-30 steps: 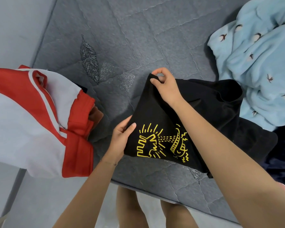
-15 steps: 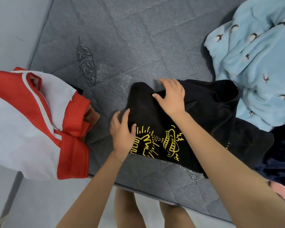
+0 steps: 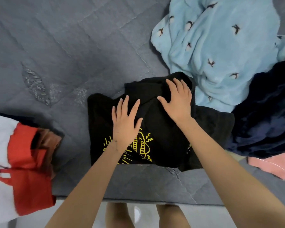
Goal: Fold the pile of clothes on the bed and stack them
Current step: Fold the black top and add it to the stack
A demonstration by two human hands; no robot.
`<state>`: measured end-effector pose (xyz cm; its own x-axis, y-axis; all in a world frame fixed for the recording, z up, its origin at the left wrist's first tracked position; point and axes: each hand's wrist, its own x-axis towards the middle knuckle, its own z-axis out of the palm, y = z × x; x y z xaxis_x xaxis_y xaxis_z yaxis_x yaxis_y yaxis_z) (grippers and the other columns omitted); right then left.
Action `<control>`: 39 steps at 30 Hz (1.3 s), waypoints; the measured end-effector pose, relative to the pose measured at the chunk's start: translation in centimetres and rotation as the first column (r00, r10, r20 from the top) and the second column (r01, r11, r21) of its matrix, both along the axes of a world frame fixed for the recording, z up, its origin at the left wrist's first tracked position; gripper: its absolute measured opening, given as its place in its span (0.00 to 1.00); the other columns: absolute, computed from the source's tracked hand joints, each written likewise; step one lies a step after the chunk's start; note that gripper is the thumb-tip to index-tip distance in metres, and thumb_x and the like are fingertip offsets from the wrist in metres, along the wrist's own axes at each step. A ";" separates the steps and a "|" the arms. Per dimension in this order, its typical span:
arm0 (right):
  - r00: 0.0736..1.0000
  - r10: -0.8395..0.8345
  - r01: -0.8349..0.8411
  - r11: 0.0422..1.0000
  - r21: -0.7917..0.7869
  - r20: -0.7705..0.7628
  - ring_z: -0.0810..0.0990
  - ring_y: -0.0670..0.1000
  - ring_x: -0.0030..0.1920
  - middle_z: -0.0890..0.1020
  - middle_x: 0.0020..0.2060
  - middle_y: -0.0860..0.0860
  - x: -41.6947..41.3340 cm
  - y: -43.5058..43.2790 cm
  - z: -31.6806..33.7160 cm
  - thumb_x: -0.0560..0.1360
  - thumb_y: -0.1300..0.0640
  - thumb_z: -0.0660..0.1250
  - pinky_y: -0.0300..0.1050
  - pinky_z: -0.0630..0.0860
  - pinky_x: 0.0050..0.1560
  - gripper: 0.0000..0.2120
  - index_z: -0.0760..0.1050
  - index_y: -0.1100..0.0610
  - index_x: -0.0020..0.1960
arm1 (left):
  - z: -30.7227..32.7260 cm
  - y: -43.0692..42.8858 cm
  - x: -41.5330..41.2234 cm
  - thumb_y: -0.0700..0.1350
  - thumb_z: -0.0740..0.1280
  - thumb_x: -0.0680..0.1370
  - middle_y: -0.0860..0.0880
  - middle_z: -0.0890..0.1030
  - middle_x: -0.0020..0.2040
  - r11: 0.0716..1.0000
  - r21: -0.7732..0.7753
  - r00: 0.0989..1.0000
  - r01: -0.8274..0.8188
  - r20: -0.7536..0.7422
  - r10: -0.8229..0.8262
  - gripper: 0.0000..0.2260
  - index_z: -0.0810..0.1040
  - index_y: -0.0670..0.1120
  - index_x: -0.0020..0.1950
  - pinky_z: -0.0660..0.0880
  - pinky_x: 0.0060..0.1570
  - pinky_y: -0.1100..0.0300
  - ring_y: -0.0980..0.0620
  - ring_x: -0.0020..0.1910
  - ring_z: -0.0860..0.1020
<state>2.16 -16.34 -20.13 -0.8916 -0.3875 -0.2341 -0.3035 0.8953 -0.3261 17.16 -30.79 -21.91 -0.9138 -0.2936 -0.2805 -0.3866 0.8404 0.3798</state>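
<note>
A black T-shirt (image 3: 164, 139) with a yellow print lies folded on the grey quilted bed (image 3: 72, 46), near the front edge. My left hand (image 3: 124, 120) lies flat on its left half, fingers spread. My right hand (image 3: 177, 101) presses flat on its upper right part, over a raised fold. To the right sits the unfolded pile: a light blue fleece garment (image 3: 217, 46) with small bird marks, a dark navy garment (image 3: 266, 120) and a pink piece (image 3: 273, 163). A folded red and white garment (image 3: 20, 162) lies at the left, on top of a brown one (image 3: 51, 142).
The bed's front edge (image 3: 138, 200) runs just below the shirt, with pale floor and my legs beyond it. Bare quilt stretches behind and to the left of the shirt.
Both hands let go of the lifted shirt, laid it down on the bed and now press flat on it. The view has shifted, showing more of the pile at the right.
</note>
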 end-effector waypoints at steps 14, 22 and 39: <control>0.999 -0.033 0.033 0.999 -0.010 0.002 0.67 0.59 0.70 0.68 0.71 0.57 -4.7 6.3 -0.6 0.75 0.50 0.71 0.53 0.59 0.70 0.38 0.57 0.57 0.78 | 0.6 4.2 -5.5 0.53 0.53 0.83 0.43 0.56 0.79 0.977 0.198 0.997 -0.078 0.002 0.079 0.23 0.63 0.52 0.78 0.48 0.76 0.43 0.43 0.79 0.53; 0.999 -0.007 0.007 1.000 -0.013 -0.031 0.77 0.57 0.56 0.82 0.55 0.55 -5.3 6.9 -0.2 0.78 0.57 0.66 0.46 0.59 0.62 0.16 0.74 0.57 0.66 | 1.9 5.1 -5.3 0.44 0.61 0.83 0.46 0.73 0.70 0.922 0.370 0.982 -0.111 -0.102 0.159 0.17 0.72 0.44 0.71 0.60 0.75 0.48 0.47 0.75 0.63; 0.569 0.414 -0.084 0.889 -0.451 0.711 0.79 0.40 0.31 0.79 0.26 0.40 9.7 -4.3 6.0 0.73 0.55 0.74 0.33 0.74 0.40 0.05 0.80 0.55 0.43 | 6.9 -3.0 -0.3 0.59 0.73 0.72 0.46 0.81 0.57 0.080 0.724 0.652 -0.686 0.562 0.509 0.27 0.75 0.44 0.65 0.75 0.61 0.53 0.49 0.56 0.80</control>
